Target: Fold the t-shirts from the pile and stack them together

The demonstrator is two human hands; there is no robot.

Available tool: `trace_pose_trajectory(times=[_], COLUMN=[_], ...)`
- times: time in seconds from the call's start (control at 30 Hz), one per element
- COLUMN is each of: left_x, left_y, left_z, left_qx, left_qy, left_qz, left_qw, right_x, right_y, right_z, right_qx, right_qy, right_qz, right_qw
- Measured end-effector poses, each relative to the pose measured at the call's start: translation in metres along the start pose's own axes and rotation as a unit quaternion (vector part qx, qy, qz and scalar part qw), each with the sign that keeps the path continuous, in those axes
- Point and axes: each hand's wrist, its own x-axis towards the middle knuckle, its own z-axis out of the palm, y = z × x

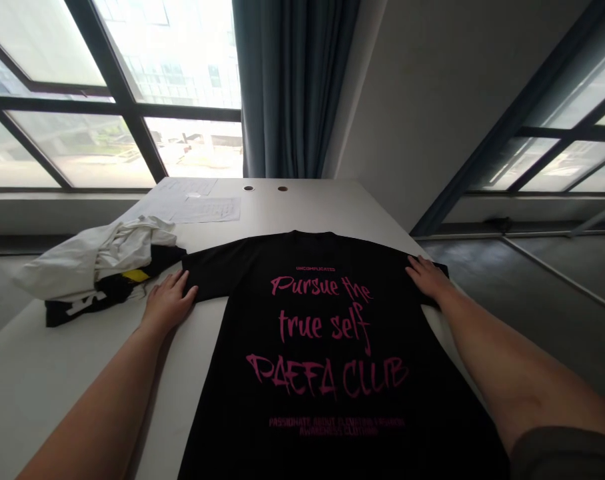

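A black T-shirt (332, 247) with pink lettering lies spread out, print side up, its collar toward the far end of the table. My left hand (168, 298) rests at the end of the shirt's left sleeve, fingers stretched out over the sleeve edge and the tabletop. On the opposite side, my right hand (429, 277) lies flat on the right sleeve with its fingers extended. Neither hand grips the cloth. The shirt's lower hem runs out of view at the bottom.
The white table (262, 213) carries a crumpled pile of white and black clothes (107, 260) at the left. Paper sheets (205, 209) lie at the far left, near two round cable holes. Behind are windows and a blue curtain (292, 87); grey floor (532, 287) shows at right.
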Motion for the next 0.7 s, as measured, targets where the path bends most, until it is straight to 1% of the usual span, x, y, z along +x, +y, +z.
trace_pose_trajectory(times=[0.13, 0.27, 0.33, 0.4, 0.43, 0.47, 0.53, 0.57, 0.6, 0.63, 0.7], left_x=[0.000, -0.002, -0.003, -0.004, -0.004, -0.004, -0.004, -0.003, -0.003, -0.003, -0.003], left_y=[0.000, 0.003, 0.004, 0.005, 0.005, 0.005, 0.004, 0.004, 0.004, 0.003, 0.003], left_z=[-0.001, -0.005, -0.007, -0.008, -0.007, -0.007, -0.005, -0.005, -0.004, -0.003, -0.002], left_qx=[0.000, 0.000, -0.001, -0.001, -0.001, -0.001, 0.000, 0.001, 0.003, 0.006, 0.011], left_qy=[0.001, 0.000, 0.000, 0.000, 0.000, 0.000, 0.002, 0.003, 0.003, 0.003, 0.004], left_qz=[-0.002, 0.003, 0.001, -0.003, -0.003, -0.002, 0.001, 0.002, 0.002, 0.002, 0.001], left_qw=[1.000, 1.000, 1.000, 1.000, 1.000, 1.000, 1.000, 1.000, 1.000, 1.000, 1.000], right_x=[-0.007, -0.018, -0.023, -0.028, -0.031, -0.035, -0.044, -0.049, -0.053, -0.057, -0.062], right_y=[-0.010, -0.015, -0.026, -0.047, -0.062, -0.079, -0.113, -0.129, -0.143, -0.155, -0.169], right_z=[-0.009, -0.015, -0.021, -0.027, -0.030, -0.032, -0.033, -0.032, -0.030, -0.027, -0.021], right_qx=[0.008, -0.030, -0.048, -0.045, -0.037, -0.026, -0.011, -0.009, -0.005, 0.000, 0.012], right_qy=[0.030, 0.088, 0.110, 0.120, 0.122, 0.122, 0.111, 0.097, 0.076, 0.053, 0.018], right_qz=[0.030, 0.054, 0.063, 0.051, 0.030, -0.002, -0.085, -0.123, -0.147, -0.155, -0.143], right_qw=[0.999, 0.994, 0.991, 0.990, 0.991, 0.992, 0.990, 0.988, 0.986, 0.987, 0.989])
